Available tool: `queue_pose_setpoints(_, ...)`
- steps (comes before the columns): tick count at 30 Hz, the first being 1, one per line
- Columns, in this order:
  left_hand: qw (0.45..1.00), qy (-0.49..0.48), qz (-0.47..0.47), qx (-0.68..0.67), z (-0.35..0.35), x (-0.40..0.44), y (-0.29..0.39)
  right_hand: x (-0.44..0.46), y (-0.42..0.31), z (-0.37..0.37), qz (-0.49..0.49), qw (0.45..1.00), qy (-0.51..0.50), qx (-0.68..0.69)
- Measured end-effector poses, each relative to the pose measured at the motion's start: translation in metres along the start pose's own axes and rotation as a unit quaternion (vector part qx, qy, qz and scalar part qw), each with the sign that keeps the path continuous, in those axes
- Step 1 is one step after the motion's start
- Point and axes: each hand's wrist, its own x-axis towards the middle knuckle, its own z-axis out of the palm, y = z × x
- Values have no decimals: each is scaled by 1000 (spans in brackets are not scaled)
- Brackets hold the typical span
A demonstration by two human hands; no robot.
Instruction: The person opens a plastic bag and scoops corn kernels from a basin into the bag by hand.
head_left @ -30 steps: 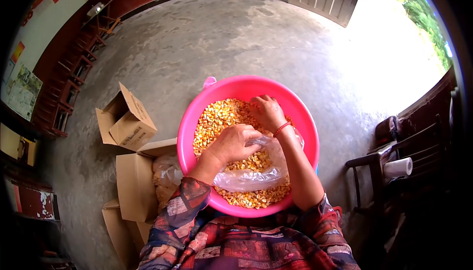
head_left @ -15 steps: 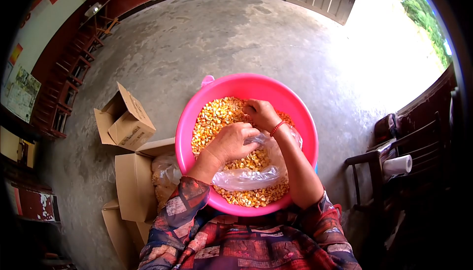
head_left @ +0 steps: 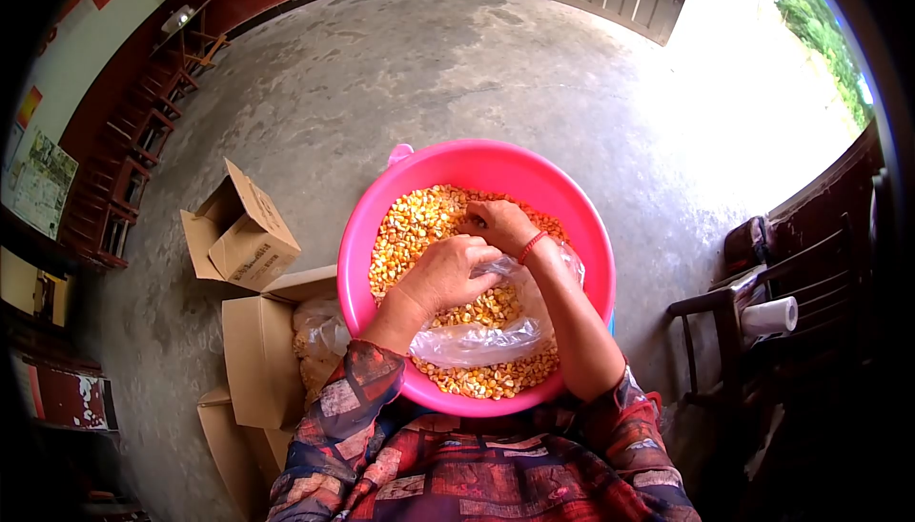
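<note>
A pink basin full of yellow corn kernels sits in front of me. Across the corn lies a clear plastic bag, crumpled, with kernels showing through and around it. My left hand is closed over the bag's upper part, gripping the film between thumb and fingers. Just beyond it, my right hand, with a red bracelet at the wrist, has its fingers curled together close to the left fingertips. What those right fingers hold is hidden from view.
Opened cardboard boxes stand left of the basin, one with a plastic bag inside. Another box lies farther off. A dark wooden chair with a white paper roll is at right. Chairs line the left wall.
My right hand has shifted slightly left, nearer to the left hand, its fingers curling more. The left hand keeps its hold on the bag almost unmoved.
</note>
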Motion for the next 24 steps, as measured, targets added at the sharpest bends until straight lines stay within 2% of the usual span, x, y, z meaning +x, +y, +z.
queue_pose_setpoints(3, 1000, -9, -8, 1, -2, 0, 2, 4, 12, 7, -36, 999, 2, 24)
queue_pose_setpoints(5, 1000, -11, -12, 5, 0, 0, 1, 7, 20, 15, -73, 982, 35, 170)
queue_pose_setpoints(6, 1000, 3, -2, 5, 2, 0, -3, 6, 13, 10, -72, 982, 35, 170)
queue_pose_setpoints(7, 1000, 17, 7, 4, 3, 0, -4, 3, 0, -2, 25, 948, 27, 315)
queue_pose_setpoints(8, 1000, 17, 7, 4, 2, 0, -3, 2, -8, -9, 121, 885, 18, 449)
queue_pose_setpoints(10, 1000, 3, -6, 10, -2, 0, 2, 2, -4, -16, 118, 784, 19, 609)
queue_pose_setpoints(16, 1000, -6, -18, 3, 1, -1, -3, 0, -1, -21, 124, 744, 16, 657)
queue_pose_setpoints(19, 1000, -7, -15, -1, 1, 0, -3, 2, -5, -19, 146, 730, 51, 666)
queue_pose_setpoints(21, 1000, -9, -17, -2, 0, 0, -3, 2, -10, -21, 172, 697, 95, 689)
queue_pose_setpoints(24, 1000, -7, -16, -3, -1, 1, -1, 2, 2, -22, 124, 698, 50, 703)
